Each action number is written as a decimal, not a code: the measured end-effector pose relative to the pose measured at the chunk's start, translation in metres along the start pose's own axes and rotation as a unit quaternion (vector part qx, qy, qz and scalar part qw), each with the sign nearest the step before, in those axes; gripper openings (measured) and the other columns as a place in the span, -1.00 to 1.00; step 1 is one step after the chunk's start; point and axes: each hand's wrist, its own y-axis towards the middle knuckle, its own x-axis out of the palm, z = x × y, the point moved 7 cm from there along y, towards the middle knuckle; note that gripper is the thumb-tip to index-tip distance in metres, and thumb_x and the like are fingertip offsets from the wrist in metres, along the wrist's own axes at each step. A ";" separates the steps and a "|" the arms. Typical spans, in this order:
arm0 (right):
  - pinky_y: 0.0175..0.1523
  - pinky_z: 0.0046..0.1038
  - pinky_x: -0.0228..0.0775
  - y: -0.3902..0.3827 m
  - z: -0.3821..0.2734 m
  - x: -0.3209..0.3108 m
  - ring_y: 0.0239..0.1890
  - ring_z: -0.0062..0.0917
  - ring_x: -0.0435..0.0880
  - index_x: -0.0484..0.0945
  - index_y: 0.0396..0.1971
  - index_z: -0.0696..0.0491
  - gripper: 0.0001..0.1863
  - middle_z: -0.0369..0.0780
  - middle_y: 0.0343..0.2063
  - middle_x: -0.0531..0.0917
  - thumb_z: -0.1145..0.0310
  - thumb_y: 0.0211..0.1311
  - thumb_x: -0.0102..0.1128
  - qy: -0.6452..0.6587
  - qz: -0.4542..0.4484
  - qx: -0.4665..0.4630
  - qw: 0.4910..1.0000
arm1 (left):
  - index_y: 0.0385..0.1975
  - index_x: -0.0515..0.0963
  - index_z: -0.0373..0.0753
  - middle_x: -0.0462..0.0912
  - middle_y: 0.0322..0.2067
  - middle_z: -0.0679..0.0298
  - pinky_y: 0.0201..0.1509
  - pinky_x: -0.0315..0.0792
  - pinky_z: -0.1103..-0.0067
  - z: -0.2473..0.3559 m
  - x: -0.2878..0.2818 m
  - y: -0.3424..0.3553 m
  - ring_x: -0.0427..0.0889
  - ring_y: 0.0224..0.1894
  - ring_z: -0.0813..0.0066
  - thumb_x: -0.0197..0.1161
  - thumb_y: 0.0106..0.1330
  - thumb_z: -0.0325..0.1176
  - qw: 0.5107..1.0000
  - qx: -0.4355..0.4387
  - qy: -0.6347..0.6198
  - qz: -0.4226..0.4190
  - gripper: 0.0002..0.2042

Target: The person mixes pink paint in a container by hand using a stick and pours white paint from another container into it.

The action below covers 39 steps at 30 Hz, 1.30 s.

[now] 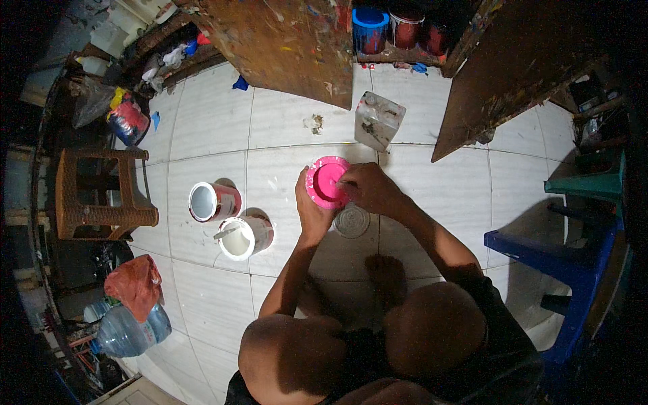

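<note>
My left hand [309,206] is wrapped round the side of a pink paint pot [329,160], which holds pink paint and has white smears on its rim. Over the pot's right edge, my right hand [366,187] has its fingers closed, with the tips at the mouth. Whatever they grip is too small and hidden to name. A round clear lid [352,222] lies on the floor just below the pot. To the left stands a paint can [264,233] of white paint with a flat stick across its rim. Behind it is another open can [230,198], pale inside.
A paint-stained jerrycan [380,121] stands beyond my hands, near open wooden cabinet doors [287,50]. Paint cans [370,32] sit inside. At left are a brown stool [108,192] and a water bottle [135,331]; at right, a blue plastic stool [540,251].
</note>
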 end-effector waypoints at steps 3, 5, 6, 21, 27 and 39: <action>-0.15 -0.24 0.55 0.007 0.008 -0.035 -0.33 -0.22 0.74 0.71 -0.34 0.16 -0.83 -0.05 -0.44 0.71 0.35 0.19 0.35 0.155 0.134 0.129 0.970 | 0.11 0.49 -0.34 0.62 0.01 0.07 0.21 0.44 0.39 0.003 -0.005 0.000 0.61 0.09 0.21 0.47 0.24 -0.32 0.999 0.021 0.010 0.026 -0.52; -0.22 -0.21 0.50 0.003 0.004 -0.019 -0.39 -0.23 0.71 0.70 -0.36 0.19 -0.81 -0.04 -0.49 0.67 0.34 0.19 0.35 0.034 0.150 -0.031 0.988 | 0.10 0.50 -0.33 0.64 -0.01 0.09 0.19 0.46 0.40 0.008 -0.001 0.004 0.63 0.06 0.22 0.45 0.23 -0.34 0.998 0.050 0.020 0.030 -0.54; -0.23 -0.21 0.50 0.004 0.006 -0.007 -0.39 -0.24 0.72 0.70 -0.36 0.19 -0.80 -0.03 -0.48 0.68 0.33 0.18 0.35 0.040 0.096 -0.035 0.994 | 0.09 0.51 -0.33 0.64 -0.02 0.10 0.17 0.46 0.41 0.008 -0.001 0.006 0.63 0.04 0.23 0.45 0.23 -0.35 0.997 0.063 0.027 0.034 -0.55; -0.20 -0.28 0.56 0.005 -0.003 -0.011 -0.37 -0.26 0.75 0.72 -0.32 0.15 -0.86 -0.05 -0.47 0.71 0.40 0.27 0.27 0.038 0.039 0.031 0.998 | 0.28 0.33 -0.41 0.42 0.21 -0.16 0.39 0.26 0.19 -0.017 0.010 -0.002 0.37 0.29 -0.18 0.68 -0.10 -0.27 0.998 -0.017 0.005 -0.053 -0.10; -0.30 -0.25 0.50 0.003 0.006 -0.006 -0.44 -0.32 0.73 0.69 -0.35 0.22 -0.74 -0.02 -0.51 0.69 0.28 0.29 0.32 -0.009 0.040 -0.063 0.997 | 0.26 0.35 -0.40 0.44 0.19 -0.16 0.38 0.28 0.18 -0.017 0.018 -0.002 0.38 0.28 -0.18 0.69 -0.11 -0.26 0.999 -0.012 -0.008 -0.052 -0.11; -0.20 -0.30 0.53 0.011 0.020 -0.009 -0.40 -0.32 0.71 0.73 -0.33 0.17 -0.72 -0.04 -0.50 0.69 0.21 0.31 0.33 -0.054 0.051 0.014 0.997 | 0.28 0.33 -0.39 0.43 0.21 -0.15 0.38 0.28 0.18 -0.026 0.021 0.004 0.39 0.28 -0.16 0.70 -0.14 -0.28 0.999 -0.012 0.005 -0.045 -0.07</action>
